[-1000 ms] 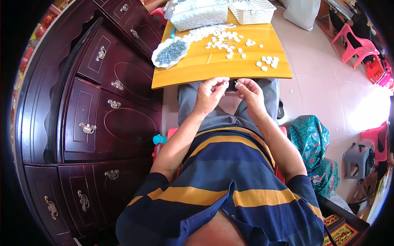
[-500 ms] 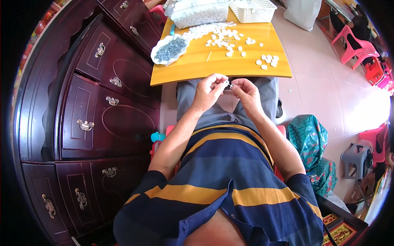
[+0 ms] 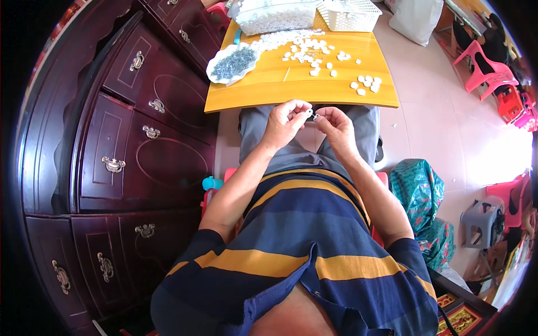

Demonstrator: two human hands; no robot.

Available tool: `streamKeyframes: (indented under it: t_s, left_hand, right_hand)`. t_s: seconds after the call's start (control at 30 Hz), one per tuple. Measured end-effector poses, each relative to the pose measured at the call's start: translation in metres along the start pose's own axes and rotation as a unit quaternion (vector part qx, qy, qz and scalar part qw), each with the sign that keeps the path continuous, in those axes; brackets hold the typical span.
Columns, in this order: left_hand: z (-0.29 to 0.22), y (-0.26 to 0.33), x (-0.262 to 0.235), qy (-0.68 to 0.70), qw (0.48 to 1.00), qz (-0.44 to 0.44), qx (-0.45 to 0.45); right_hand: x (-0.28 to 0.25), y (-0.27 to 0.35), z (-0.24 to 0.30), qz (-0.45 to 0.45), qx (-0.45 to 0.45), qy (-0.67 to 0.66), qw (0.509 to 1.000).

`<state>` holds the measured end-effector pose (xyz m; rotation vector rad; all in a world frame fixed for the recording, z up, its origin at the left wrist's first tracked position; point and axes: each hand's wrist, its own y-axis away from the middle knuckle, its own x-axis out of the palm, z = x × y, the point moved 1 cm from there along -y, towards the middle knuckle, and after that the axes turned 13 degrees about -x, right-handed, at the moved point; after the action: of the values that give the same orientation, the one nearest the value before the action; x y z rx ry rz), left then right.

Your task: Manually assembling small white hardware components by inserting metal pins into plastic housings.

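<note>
Over my lap, just off the table's near edge, my left hand (image 3: 287, 124) pinches a small white plastic piece (image 3: 309, 112) between thumb and fingertips. Close beside it, my right hand (image 3: 336, 127) pinches another tiny whitish part (image 3: 316, 116), too small to name. The two parts are almost touching. On the wooden table (image 3: 263, 96) beyond my hands lie many small white pieces (image 3: 305, 51), with a smaller group (image 3: 365, 84) at the near right. A white scalloped dish (image 3: 213, 71) at the left holds a heap of small dark grey-blue parts (image 3: 234, 63).
A clear bin (image 3: 274, 19) full of white pieces and a white basket (image 3: 352, 17) stand at the table's far edge. A thin stick (image 3: 286, 74) lies on the table. Dark wooden cabinets (image 3: 168, 162) line the left; green bags (image 3: 417, 190) sit at the right.
My hands stay pinched near each other, and the parts between them shift only slightly. The whole view has tilted a little.
</note>
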<state>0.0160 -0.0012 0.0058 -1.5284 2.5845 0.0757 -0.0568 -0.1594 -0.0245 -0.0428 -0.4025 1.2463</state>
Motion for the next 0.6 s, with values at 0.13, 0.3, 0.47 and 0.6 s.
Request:
streamKeyframes:
  t_s: [0.13,0.3,0.47,0.6]
  left_hand:
    - [0.0021,-0.0009,0.0013,0.018,1.0,0.001,-0.011]
    - [0.0048,-0.0014,-0.0002,0.027,1.0,0.004,-0.012]
    - [0.0084,-0.0018,-0.0005,0.029,0.999,0.01,-0.022]
    - [0.0086,-0.0019,-0.0016,0.029,0.999,0.011,-0.025]
  right_hand:
    - [-0.0024,-0.001,-0.005,0.004,-0.003,0.006,1.0]
    - [0.0006,0.0003,-0.0021,-0.001,0.001,0.008,1.0]
    - [-0.0007,-0.0001,-0.0046,-0.002,0.0,0.013,1.0]
    - [-0.001,-0.0002,-0.0042,0.001,0.005,0.019,1.0]
